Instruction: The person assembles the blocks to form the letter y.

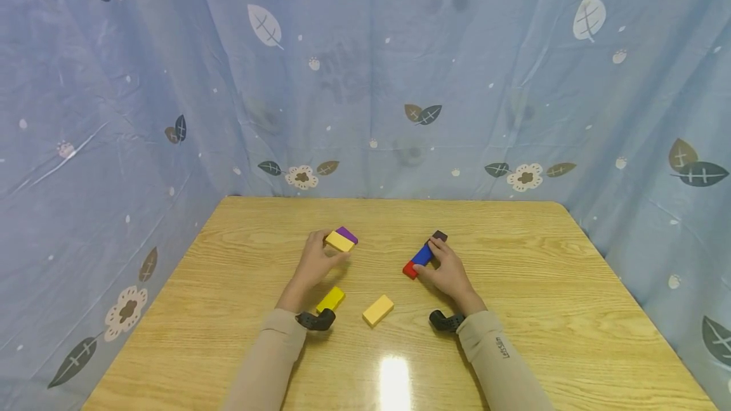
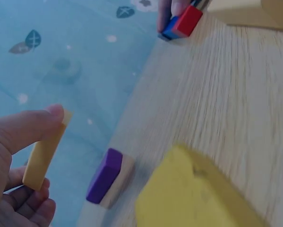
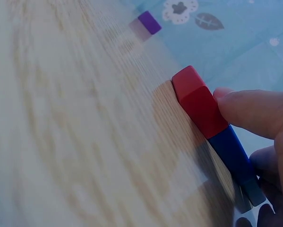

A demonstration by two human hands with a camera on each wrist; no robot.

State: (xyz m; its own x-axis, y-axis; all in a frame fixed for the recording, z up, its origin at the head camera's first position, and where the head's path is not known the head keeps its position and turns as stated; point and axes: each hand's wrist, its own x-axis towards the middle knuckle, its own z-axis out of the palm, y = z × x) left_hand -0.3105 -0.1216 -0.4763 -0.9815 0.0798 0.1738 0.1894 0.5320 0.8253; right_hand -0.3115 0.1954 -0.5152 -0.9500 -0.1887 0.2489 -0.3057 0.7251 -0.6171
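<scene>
My left hand (image 1: 316, 262) pinches a pale yellow-orange block (image 2: 43, 161) between thumb and fingers, raised above the table. Just behind that block in the head view, a purple block (image 1: 347, 233) lies on the wood. On the right, a red block (image 3: 198, 101), a blue block (image 1: 422, 255) and a dark block (image 1: 440, 235) stand end to end in a slanted row. My right hand (image 1: 449, 271) grips this row, its thumb against the red block and its fingers by the blue one. The fingers hide part of the blue and dark blocks.
Nearer to me, between the forearms, lie a bright yellow block (image 1: 330, 300) and a pale orange block (image 1: 378, 311). The wooden table (image 1: 502, 233) ends at a blue patterned curtain (image 1: 365, 81) at the back and sides.
</scene>
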